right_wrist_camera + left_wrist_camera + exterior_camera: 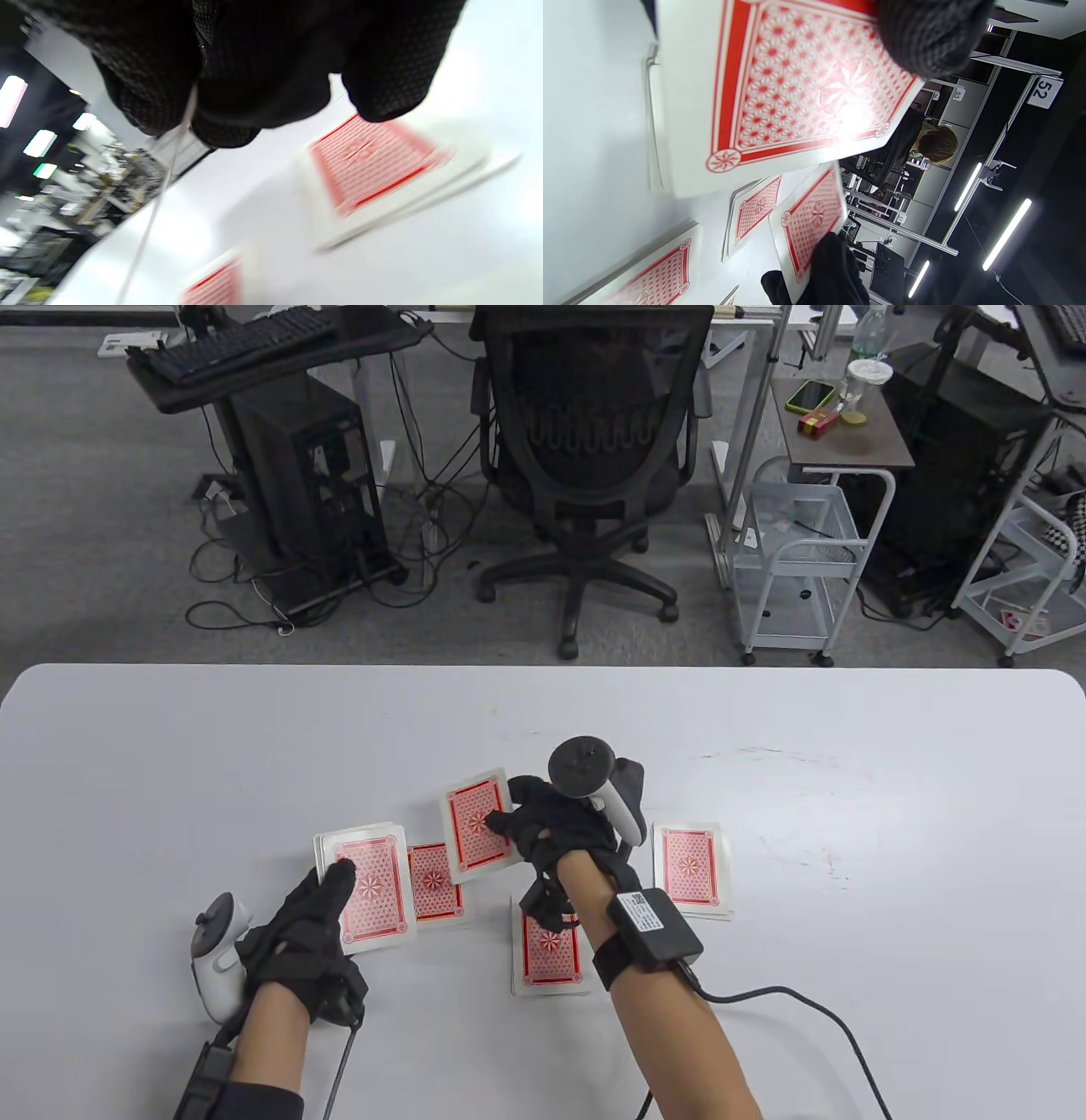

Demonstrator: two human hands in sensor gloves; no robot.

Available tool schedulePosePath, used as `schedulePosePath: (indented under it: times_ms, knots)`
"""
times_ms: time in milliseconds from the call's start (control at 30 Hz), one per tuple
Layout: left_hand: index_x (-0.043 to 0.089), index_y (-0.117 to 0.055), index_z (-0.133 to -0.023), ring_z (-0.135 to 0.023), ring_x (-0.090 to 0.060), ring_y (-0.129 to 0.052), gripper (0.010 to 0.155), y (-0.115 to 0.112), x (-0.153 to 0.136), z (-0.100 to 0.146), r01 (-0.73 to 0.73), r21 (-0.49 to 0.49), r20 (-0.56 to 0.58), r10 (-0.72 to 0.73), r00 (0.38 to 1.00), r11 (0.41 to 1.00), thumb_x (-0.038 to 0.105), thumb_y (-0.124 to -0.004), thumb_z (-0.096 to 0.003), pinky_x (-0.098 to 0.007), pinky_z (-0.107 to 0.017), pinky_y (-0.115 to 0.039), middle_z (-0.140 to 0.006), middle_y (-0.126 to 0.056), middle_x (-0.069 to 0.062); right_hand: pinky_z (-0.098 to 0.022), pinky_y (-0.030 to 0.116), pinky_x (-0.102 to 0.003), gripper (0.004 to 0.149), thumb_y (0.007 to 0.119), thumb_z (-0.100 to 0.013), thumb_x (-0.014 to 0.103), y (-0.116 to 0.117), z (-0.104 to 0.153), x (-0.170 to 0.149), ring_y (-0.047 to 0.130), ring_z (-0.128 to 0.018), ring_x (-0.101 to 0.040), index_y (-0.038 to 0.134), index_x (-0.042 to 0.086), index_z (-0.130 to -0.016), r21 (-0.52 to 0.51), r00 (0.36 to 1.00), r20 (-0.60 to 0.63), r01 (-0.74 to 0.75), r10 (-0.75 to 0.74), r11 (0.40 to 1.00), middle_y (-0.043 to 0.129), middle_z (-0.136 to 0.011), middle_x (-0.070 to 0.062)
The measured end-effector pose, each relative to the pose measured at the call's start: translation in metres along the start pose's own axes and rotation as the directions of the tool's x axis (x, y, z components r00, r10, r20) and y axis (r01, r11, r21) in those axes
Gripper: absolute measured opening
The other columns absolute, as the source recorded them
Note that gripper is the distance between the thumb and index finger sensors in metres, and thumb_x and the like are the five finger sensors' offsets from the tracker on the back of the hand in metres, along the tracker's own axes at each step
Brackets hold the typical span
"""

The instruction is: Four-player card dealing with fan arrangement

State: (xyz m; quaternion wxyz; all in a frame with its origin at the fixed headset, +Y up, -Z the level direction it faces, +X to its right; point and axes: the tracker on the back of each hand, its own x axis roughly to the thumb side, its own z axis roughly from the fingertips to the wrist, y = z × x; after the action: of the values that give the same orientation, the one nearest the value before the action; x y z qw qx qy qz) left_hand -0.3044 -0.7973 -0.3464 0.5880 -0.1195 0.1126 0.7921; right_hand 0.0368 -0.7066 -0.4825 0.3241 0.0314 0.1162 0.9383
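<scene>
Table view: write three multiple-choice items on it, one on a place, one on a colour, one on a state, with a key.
1. Where does the deck lie?
A. under the left hand's fingers
B. on the chair
C. at the table's far right corner

2. What colour are the card backs?
A. blue
B. green
C. red

3. What is the right hand doing?
A. resting flat on bare table
B. holding one card
C. gripping the deck

Key:
1 A: the left hand has its fingertips resting on the deck.
2 C: every card shows a red pattern with a white border.
3 B: the right hand pinches a tilted single card, near the table's middle.
</scene>
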Motion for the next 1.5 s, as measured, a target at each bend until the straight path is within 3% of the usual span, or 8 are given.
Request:
schedulePosePath:
  times_ms: [267, 400, 500, 667, 767, 967, 1067, 1500]
  knots:
    - [0.032, -0.070, -0.097, -0.076, -0.026, -0.101, 0.049, 0.004, 0.001, -0.003, -0.012, 0.011, -0.001, 0.012, 1.000, 1.000, 0.049, -0.079, -0.0518, -0.043, -0.051, -0.090, -0.092, -0.089, 0.007, -0.047, 0.075, -0.052, 0.071, 0.090, -0.047, 0.040, 0.014, -0.042, -0.029, 0.095, -0.029, -0.011, 0.060, 0.007, -0.102, -0.056, 0.903, -0.224, -0.387, 0.366, 0.921, 0.088, -0.065, 0.001]
    - [0.032, -0.070, -0.097, -0.076, -0.026, -0.101, 0.049, 0.004, 0.002, -0.002, -0.011, 0.013, -0.001, 0.011, 1.000, 1.000, 0.049, -0.079, -0.0518, -0.043, -0.051, -0.090, -0.092, -0.088, 0.007, -0.049, 0.075, -0.052, 0.073, 0.088, -0.044, 0.046, 0.031, -0.050, -0.036, 0.095, -0.033, -0.011, 0.061, 0.010, -0.102, -0.003, 0.803, -0.264, -0.554, 0.534, 0.832, 0.089, -0.066, 0.002]
    - [0.032, -0.070, -0.097, -0.076, -0.026, -0.101, 0.049, 0.004, 0.002, -0.001, -0.013, 0.016, -0.001, 0.013, 1.000, 1.000, 0.050, -0.079, -0.0518, -0.043, -0.051, -0.090, -0.092, -0.088, 0.007, -0.049, 0.075, -0.053, 0.073, 0.088, -0.045, 0.049, 0.027, -0.046, -0.031, 0.096, -0.034, -0.012, 0.062, 0.011, -0.102, -0.037, 0.793, -0.240, -0.584, 0.560, 0.811, 0.088, -0.068, 0.001]
    - [0.032, -0.070, -0.097, -0.076, -0.025, -0.101, 0.049, -0.001, 0.002, -0.001, -0.012, 0.008, 0.009, 0.012, 1.000, 1.000, 0.050, -0.079, -0.0518, -0.043, -0.051, -0.090, -0.092, -0.089, 0.007, -0.052, 0.072, -0.055, 0.069, 0.081, -0.052, 0.050, 0.010, -0.015, 0.000, 0.098, -0.045, -0.017, 0.059, 0.010, -0.103, -0.084, 0.937, -0.066, -0.347, 0.342, 0.934, 0.083, -0.079, -0.005]
    - [0.032, -0.070, -0.096, -0.075, -0.025, -0.101, 0.049, -0.006, 0.000, 0.001, -0.027, -0.001, 0.016, 0.027, 1.000, 1.000, 0.050, -0.079, -0.0517, -0.042, -0.051, -0.090, -0.091, -0.089, 0.008, -0.049, 0.075, -0.053, 0.066, 0.078, -0.053, 0.050, 0.022, 0.010, 0.025, 0.099, -0.041, -0.015, 0.062, 0.008, -0.102, 0.008, 0.992, 0.099, -0.081, 0.080, 0.997, 0.086, -0.075, -0.004]
    - [0.032, -0.070, -0.096, -0.075, -0.024, -0.101, 0.049, -0.019, -0.005, 0.005, -0.056, -0.042, 0.010, 0.057, 0.998, 0.998, 0.050, -0.080, -0.0515, -0.042, -0.051, -0.090, -0.091, -0.089, 0.008, -0.054, 0.068, -0.060, 0.074, 0.084, -0.050, 0.049, 0.077, 0.048, 0.057, 0.094, -0.059, -0.024, 0.055, 0.006, -0.102, 0.245, 0.944, 0.287, 0.091, -0.162, 0.965, 0.076, -0.085, -0.008]
    - [0.033, -0.072, -0.095, -0.075, -0.024, -0.101, 0.048, -0.022, -0.005, 0.011, -0.051, 0.002, 0.022, 0.051, 0.998, 0.999, 0.050, -0.081, -0.0509, -0.042, -0.051, -0.090, -0.090, -0.090, 0.009, -0.052, 0.072, -0.060, 0.061, 0.090, -0.045, 0.039, 0.088, 0.061, 0.059, 0.100, -0.052, -0.022, 0.066, 0.009, -0.093, 0.133, 0.936, 0.303, 0.146, -0.181, 0.980, 0.083, -0.074, -0.003]
    - [0.032, -0.071, -0.096, -0.075, -0.025, -0.101, 0.049, -0.033, -0.004, 0.011, -0.061, -0.094, 0.018, 0.063, 0.998, 0.994, 0.049, -0.079, -0.0508, -0.042, -0.050, -0.090, -0.091, -0.089, 0.008, -0.052, 0.075, -0.056, 0.062, 0.088, -0.047, 0.030, 0.046, 0.060, 0.014, 0.107, -0.051, -0.021, 0.064, 0.002, -0.097, 0.222, 0.911, 0.232, 0.292, -0.341, 0.930, 0.091, -0.068, 0.000]
